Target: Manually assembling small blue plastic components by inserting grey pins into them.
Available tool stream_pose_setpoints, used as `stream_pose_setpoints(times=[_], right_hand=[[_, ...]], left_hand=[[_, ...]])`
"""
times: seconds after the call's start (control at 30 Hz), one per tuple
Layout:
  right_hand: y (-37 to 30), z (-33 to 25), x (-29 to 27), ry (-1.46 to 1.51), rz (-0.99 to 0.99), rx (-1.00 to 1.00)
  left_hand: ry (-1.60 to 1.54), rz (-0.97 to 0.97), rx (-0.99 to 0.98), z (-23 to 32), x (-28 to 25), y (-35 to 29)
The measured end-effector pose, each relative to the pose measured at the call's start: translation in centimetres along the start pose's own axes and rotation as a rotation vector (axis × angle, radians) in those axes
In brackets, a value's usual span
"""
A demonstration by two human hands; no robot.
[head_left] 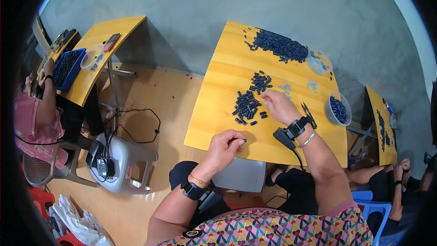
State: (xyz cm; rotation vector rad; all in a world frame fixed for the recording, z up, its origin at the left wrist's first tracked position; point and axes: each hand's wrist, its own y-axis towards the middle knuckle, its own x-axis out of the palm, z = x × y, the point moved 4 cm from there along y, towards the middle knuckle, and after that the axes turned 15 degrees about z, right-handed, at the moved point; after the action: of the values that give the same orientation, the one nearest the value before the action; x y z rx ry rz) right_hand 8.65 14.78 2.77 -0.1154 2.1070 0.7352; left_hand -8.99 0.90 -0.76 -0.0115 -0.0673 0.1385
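Observation:
My left hand (223, 149) is closed at the table's near edge, pinching a small black plastic piece (245, 140) between thumb and fingertips. Over the middle of the yellow table (205, 109), my right hand (278, 105) has its fingers bent together; whatever they hold, if anything, is too small to make out. Just left of it lies a pile of short black pieces (246, 106), with a smaller pile (261, 82) beyond. Tiny silvery parts (285, 87) are scattered past my right fingertips. Black-handled pliers (308, 115) lie to the right of that hand.
A large heap of black pieces (280, 45) covers the far side, beside a clear shallow dish (318, 62). At the right edge stands a clear tub (338, 110) of black pieces. Co-workers sit at tables left and right. A grey stool (127, 161) with cables stands left.

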Motion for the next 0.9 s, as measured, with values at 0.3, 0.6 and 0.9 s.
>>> stream_pose_setpoints(times=[0.3,0.6,0.9], right_hand=[[1.3,2.0,-0.9,0.024,-0.01,0.069],[1.7,2.1,-0.8,-0.11,-0.07,-0.006],[2.2,2.8,-1.3,-0.075,-0.062,0.078]], left_hand=[[-0.056,-0.01,-0.074,-0.1,0.0,0.4],[-0.037,-0.063,-0.112,0.2,0.3,0.7],[-0.042,-0.079,-0.061,0.1,0.3,0.7]])
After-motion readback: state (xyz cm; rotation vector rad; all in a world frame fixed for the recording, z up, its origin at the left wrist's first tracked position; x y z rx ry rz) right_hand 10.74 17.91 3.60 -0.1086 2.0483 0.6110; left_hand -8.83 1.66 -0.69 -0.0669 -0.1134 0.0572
